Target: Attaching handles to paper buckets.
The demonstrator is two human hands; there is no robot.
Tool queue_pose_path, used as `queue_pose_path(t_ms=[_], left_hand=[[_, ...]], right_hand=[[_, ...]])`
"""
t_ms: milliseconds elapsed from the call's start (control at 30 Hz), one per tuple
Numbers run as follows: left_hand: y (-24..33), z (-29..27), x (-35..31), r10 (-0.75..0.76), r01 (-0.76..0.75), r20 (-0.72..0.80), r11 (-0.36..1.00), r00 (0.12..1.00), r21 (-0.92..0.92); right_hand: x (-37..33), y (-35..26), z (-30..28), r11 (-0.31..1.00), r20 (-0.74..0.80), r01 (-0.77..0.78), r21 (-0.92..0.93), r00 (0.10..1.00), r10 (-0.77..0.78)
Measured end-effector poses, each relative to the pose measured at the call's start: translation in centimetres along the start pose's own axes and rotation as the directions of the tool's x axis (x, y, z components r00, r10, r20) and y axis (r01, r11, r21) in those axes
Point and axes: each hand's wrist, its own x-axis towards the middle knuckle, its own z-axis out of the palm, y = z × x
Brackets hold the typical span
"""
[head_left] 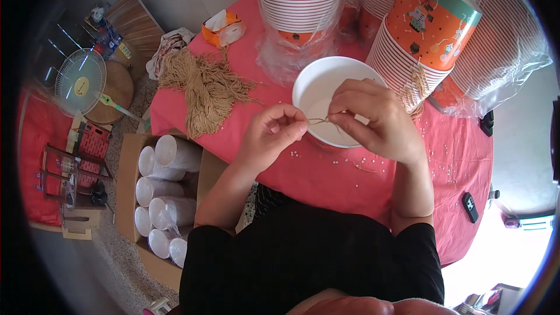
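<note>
A short length of tan string [318, 121] runs between my two hands, over the near rim of a white-lined paper bucket [300, 84]. My left hand [271, 134] pinches one end between thumb and forefinger. Thumb and fingers of my right hand [376, 119] close on the other end, where a loose tail hangs down. My right hand covers part of the bucket's opening. To the left of the bucket lies a thick bundle of tan strings [204, 90]. Small white beads [449, 172] are scattered on the red tablecloth [280, 181] around the bucket.
Stacked paper buckets [300, 0] in plastic stand behind; an orange patterned bucket [431, 23] tops another stack, with looped strings [417, 84] hanging beside it. An orange packet [224, 26] lies at the back. A black remote [469, 207] rests right. A carton [131, 192] of wrapped cups stands left.
</note>
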Motion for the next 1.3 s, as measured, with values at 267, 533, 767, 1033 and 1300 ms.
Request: queue_pose_path(t_ms=[267,533,767,1033,1300], left_hand=[[-1.2,0.5,-0.4,0.006,-0.008,-0.018,0.996,1.000,-0.092],[-1.2,1.0,-0.6,0.035,-0.042,-0.066,0.994,0.997,-0.099],[-1.8,1.7,-0.4,0.217,-0.202,-0.127,0.972,0.968,0.121],[-1.9,1.7,0.1,0.573,-0.471,-0.069,0.731,0.817,0.494],[-1.6,2.0,-0.6,0.345,-0.313,-0.170,0.930,0.923,0.191]], right_hand=[[0.2,0.4,2.0,1.000,0.029,0.010,-0.015,1.000,-0.010],[0.3,0.2,2.4,0.999,0.028,0.017,-0.036,0.999,-0.016],[0.0,0.7,2.7,1.000,0.070,-0.007,-0.013,0.997,0.008],[0.0,0.4,2.7,0.975,0.144,-0.154,0.157,0.981,0.132],[0.1,0.3,2.3,0.927,0.272,-0.333,0.171,0.920,0.281]])
